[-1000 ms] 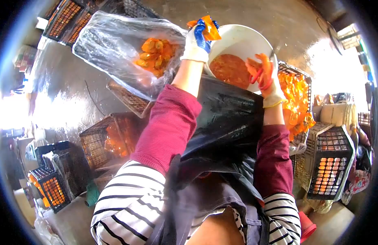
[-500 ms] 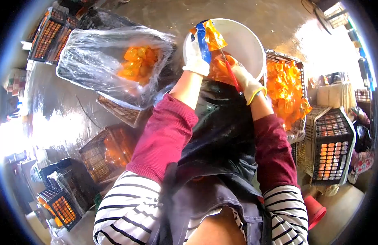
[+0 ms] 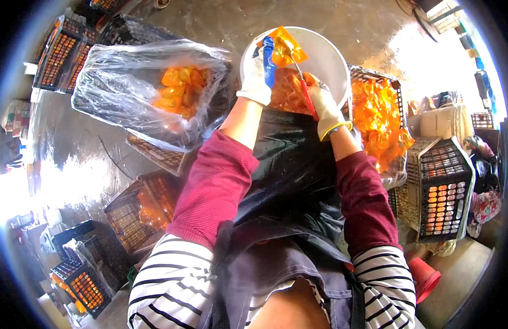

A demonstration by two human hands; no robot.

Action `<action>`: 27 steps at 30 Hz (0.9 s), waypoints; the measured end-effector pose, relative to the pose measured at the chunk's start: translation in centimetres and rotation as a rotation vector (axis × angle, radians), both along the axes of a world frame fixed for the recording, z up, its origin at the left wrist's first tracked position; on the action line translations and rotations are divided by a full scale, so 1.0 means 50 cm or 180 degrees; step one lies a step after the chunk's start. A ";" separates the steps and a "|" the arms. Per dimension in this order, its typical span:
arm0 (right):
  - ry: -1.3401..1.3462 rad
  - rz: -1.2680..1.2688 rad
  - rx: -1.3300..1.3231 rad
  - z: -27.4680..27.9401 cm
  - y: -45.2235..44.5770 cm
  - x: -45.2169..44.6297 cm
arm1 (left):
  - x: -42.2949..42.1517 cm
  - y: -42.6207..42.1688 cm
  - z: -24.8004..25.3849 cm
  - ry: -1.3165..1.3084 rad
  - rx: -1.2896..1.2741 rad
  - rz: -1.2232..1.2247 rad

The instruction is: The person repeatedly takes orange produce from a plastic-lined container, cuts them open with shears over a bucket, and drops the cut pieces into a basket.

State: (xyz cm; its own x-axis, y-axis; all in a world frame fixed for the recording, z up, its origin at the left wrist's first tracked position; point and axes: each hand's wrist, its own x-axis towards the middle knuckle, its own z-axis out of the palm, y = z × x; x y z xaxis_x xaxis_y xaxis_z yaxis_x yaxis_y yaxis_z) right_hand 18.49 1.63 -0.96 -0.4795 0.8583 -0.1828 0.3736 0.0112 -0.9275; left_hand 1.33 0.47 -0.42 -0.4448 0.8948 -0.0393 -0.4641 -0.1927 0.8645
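Note:
My left hand (image 3: 256,74), in a white and blue glove, is closed on a shiny orange plastic packet (image 3: 288,48) above the white bucket (image 3: 337,63). My right hand (image 3: 325,105), in a white glove with a yellow cuff, grips a red-handled cutting tool (image 3: 307,97). Its thin metal blade points up at the packet and meets its lower part; whether it is a knife or scissors I cannot tell. Wet reddish-orange contents (image 3: 284,90) lie in the bucket, partly hidden by my hands.
A crate lined with clear plastic (image 3: 114,77) holds orange packets (image 3: 181,88) at left. Crumpled orange wrappers (image 3: 377,115) fill a crate at right. More crates (image 3: 443,203) stand around me, and a red container (image 3: 424,278) is at lower right.
The view has shifted slightly. The orange packet now appears flatter and more spread out, with the blade still against it. Both hands keep their holds.

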 end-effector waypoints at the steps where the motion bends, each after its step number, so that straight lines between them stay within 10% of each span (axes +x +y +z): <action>1: -0.0272 0.0042 0.0238 0.014 -0.004 0.001 | 0.005 -0.003 0.006 0.0112 -0.0036 0.0009; 16: -0.0653 -0.0113 0.0635 0.039 -0.003 0.014 | 0.010 0.005 -0.012 0.0227 -0.0148 -0.0244; 18: -0.0818 -0.0221 0.0863 0.051 -0.002 0.010 | 0.009 0.017 -0.057 0.1670 -0.0262 -0.0228; 27: -0.0324 -0.0267 0.0362 0.052 -0.008 0.014 | 0.001 0.010 -0.075 0.2712 -0.0397 -0.0240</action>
State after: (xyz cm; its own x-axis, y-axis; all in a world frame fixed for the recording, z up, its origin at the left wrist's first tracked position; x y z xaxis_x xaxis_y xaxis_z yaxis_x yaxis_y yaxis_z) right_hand 19.21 1.25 1.63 -0.3894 0.9124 -0.1260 0.4694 0.0789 -0.8795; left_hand 1.36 0.95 -4.16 -0.3069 0.9345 0.1806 0.3441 -0.0680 0.9365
